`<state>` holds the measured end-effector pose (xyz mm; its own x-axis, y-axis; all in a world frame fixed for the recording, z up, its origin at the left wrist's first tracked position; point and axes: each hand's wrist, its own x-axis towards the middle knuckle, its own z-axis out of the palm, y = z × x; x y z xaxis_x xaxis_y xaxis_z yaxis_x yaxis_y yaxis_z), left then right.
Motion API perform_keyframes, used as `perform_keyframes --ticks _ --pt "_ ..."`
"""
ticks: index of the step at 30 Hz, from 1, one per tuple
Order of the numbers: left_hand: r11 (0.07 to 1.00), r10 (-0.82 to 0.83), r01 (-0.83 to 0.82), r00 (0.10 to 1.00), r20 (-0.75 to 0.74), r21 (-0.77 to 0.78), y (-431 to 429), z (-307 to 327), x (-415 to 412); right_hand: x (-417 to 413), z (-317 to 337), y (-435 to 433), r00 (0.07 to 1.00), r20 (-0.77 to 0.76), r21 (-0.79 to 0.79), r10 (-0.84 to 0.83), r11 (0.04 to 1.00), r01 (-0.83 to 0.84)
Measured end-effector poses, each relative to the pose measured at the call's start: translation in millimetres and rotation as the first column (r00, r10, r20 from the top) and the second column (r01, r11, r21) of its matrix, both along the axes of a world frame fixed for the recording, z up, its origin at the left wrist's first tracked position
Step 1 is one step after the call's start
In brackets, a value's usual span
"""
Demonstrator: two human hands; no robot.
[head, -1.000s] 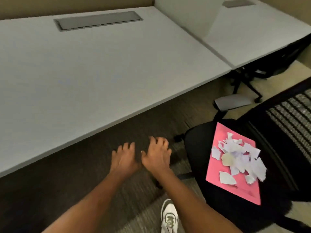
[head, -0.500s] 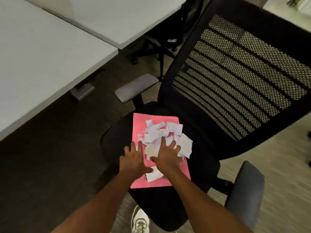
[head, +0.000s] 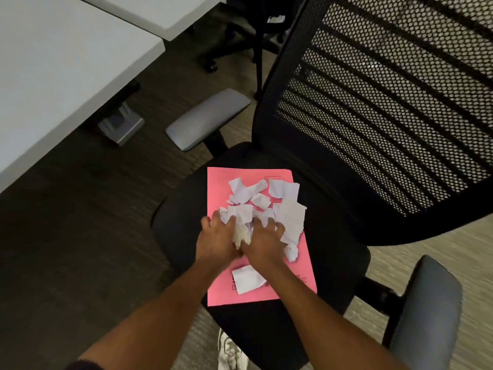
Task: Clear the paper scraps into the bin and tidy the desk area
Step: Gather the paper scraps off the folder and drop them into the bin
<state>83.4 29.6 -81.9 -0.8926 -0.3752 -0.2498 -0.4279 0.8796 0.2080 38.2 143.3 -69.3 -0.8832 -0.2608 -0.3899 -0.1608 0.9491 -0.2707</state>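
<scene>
A pink folder [head: 221,188] lies flat on the black seat of an office chair [head: 333,252]. Several torn white paper scraps [head: 280,196] are heaped on the folder's upper half. One loose scrap [head: 246,281] lies apart, nearer me. My left hand [head: 217,240] and my right hand [head: 262,243] press side by side into the near edge of the heap, fingers curled around a bunch of scraps squeezed between them. No bin is in view.
The chair's mesh backrest [head: 386,102] rises at the right, with grey armrests [head: 205,120] at left and right. A white desk [head: 53,62] fills the upper left, its foot [head: 120,126] on the dark carpet. My shoe [head: 229,351] shows below the seat.
My view swung from the desk to the chair. Both hands went from the air onto the scrap heap, and their fingers have curled in, bunching scraps between them.
</scene>
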Motion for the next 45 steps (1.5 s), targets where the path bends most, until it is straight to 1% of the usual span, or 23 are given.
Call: perform_keyframes --ticks 3,5,7,9,12,16,20,24,27,30,32,34,38,40,42,43,45 --pt "1.000 -0.012 0.012 1.000 -0.027 0.012 0 6 0 1 0 -6 0.999 -0.035 -0.016 -0.014 1.000 0.014" --pt "0.998 -0.047 0.049 0.998 -0.049 0.030 -1 8 0 2 0 -8 0.996 -0.091 -0.052 0.013 0.998 -0.018" --pt "0.993 -0.064 0.069 0.996 -0.054 0.099 1 10 -1 4 2 -10 0.991 -0.125 -0.059 0.043 0.997 -0.051" --pt "0.981 -0.056 0.061 0.998 -0.033 0.183 5 14 -4 5 5 -12 0.993 -0.121 -0.059 0.019 0.998 -0.026" --pt "0.960 0.009 -0.003 1.000 -0.022 0.279 10 19 -10 7 12 -14 0.995 -0.100 -0.052 -0.014 0.999 0.009" --pt "0.914 0.136 -0.113 0.990 -0.032 0.390 13 29 -15 10 22 -14 0.996 -0.086 -0.063 -0.034 0.998 0.029" --pt "0.881 0.228 -0.156 0.967 -0.113 0.447 14 43 -8 17 38 -14 0.990 -0.128 -0.114 -0.058 0.993 0.044" --pt "0.883 0.238 -0.107 0.941 -0.239 0.457 5 62 11 32 61 -23 0.985 -0.163 -0.160 -0.054 0.987 0.027" --pt "0.894 0.260 -0.093 0.905 -0.337 0.439 -12 79 35 51 79 -38 0.979 -0.202 -0.206 -0.013 0.978 -0.029" --pt "0.906 0.274 -0.104 0.883 -0.381 0.410 -38 94 69 79 95 -61 0.971 -0.230 -0.250 0.064 0.961 -0.123" --pt "0.898 0.314 -0.127 0.855 -0.412 0.421 -61 100 98 103 101 -82 0.965 -0.231 -0.288 0.124 0.939 -0.189" --pt "0.886 0.372 -0.175 0.823 -0.430 0.430 -85 104 134 132 105 -109 0.955 -0.214 -0.301 0.205 0.916 -0.264" --pt "0.842 0.500 -0.297 0.742 -0.446 0.451 -134 106 219 203 108 -168 0.935 -0.185 -0.366 0.302 0.862 -0.351" --pt "0.809 0.572 -0.381 0.689 -0.446 0.449 -162 103 276 253 107 -200 0.898 -0.192 -0.372 0.396 0.818 -0.440" --pt "0.779 0.621 -0.449 0.646 -0.444 0.437 -189 94 336 306 102 -230 0.837 -0.198 -0.360 0.509 0.757 -0.546" --pt "0.757 0.652 -0.484 0.611 -0.449 0.440 -201 90 367 333 99 -245 0.806 -0.200 -0.353 0.557 0.726 -0.590" --pt "0.675 0.738 -0.569 0.513 -0.439 0.469 -220 82 430 389 92 -271 0.736 -0.214 -0.338 0.642 0.659 -0.672"
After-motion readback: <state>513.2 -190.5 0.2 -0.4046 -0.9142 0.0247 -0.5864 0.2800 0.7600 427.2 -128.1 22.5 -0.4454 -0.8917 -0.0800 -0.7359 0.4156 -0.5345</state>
